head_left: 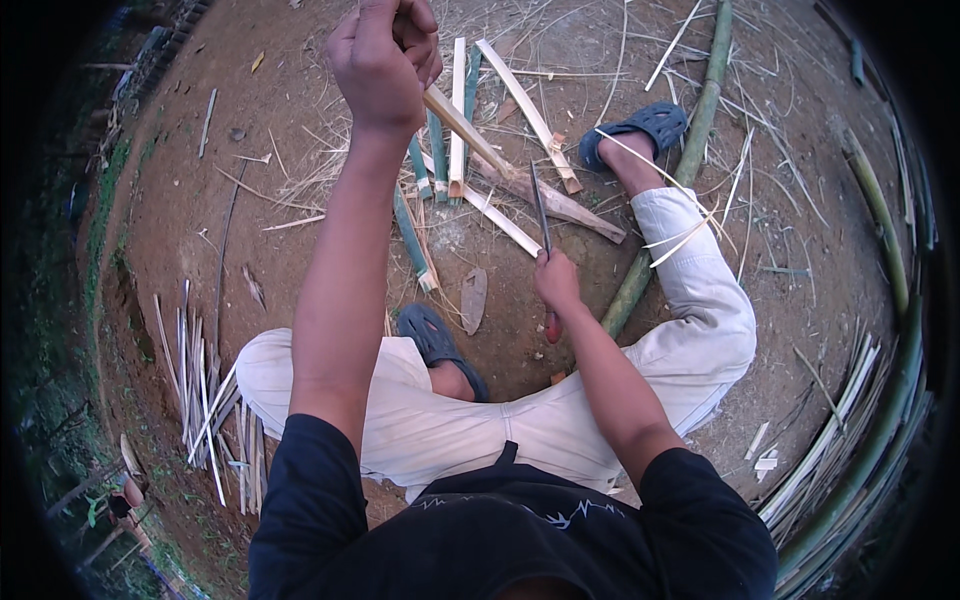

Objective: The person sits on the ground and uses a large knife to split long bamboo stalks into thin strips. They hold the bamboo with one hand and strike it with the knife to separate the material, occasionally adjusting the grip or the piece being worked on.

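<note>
Bare brown earth (pixel 300 200) littered with dry slivers and shavings lies under a seated person, legs spread wide so the work sits between them; blue sandals are on both feet, the near one (pixel 440 345) tucked in, the far one (pixel 640 125) stretched out to the right. The left hand (pixel 380 65) is raised high and far, curled into a fist around the top of a pale split bamboo strip (pixel 490 155), which slants down to the right toward the ground; held up like that, the strip looks kept taut and away from the body. The right hand (pixel 557 285) is lower and nearer, fingers wrapped round the reddish handle of a knife (pixel 541 215), blade pointing up and away so its edge seems to meet the strip. Green and pale split pieces (pixel 445 165) lie fanned just beyond the strip, within reach; a whole green bamboo pole (pixel 690 160) runs along the right leg; a bundle of thin finished slats (pixel 205 400) rests at the near left, apart from the scraps.
</note>
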`<state>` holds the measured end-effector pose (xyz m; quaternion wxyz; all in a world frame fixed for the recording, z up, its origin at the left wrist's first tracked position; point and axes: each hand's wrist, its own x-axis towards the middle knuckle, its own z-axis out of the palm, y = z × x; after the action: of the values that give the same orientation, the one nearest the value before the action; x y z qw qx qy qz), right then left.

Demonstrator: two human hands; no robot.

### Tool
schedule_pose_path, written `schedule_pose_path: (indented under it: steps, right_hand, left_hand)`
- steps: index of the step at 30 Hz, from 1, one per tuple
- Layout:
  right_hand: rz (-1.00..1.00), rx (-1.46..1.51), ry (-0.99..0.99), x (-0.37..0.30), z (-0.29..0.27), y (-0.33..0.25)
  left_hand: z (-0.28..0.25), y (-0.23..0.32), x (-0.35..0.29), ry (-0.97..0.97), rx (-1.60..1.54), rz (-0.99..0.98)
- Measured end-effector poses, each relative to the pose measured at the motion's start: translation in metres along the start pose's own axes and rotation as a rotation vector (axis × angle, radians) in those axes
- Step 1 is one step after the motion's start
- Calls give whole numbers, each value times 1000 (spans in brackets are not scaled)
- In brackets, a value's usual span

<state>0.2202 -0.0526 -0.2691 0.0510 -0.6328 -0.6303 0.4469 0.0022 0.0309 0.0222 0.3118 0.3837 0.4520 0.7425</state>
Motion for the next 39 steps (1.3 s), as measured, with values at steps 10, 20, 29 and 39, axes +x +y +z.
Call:
schedule_pose_path:
  steps: [10,20,29,39]
  right_hand:
    - [-72,39,-47,-2,-5,-4]
    - [-454,340,77,-45,-13,-73]
    - [-533,182,94,-49,-21,-80]
    - [-502,187,26,-42,-26,-75]
  left_hand:
    - [1,-10,9,10,53,-7]
    - [-16,-7,-3,193,107,112]
    - [-26,1,-15,208,105,104]
    - [-33,-1,-22,307,122,101]
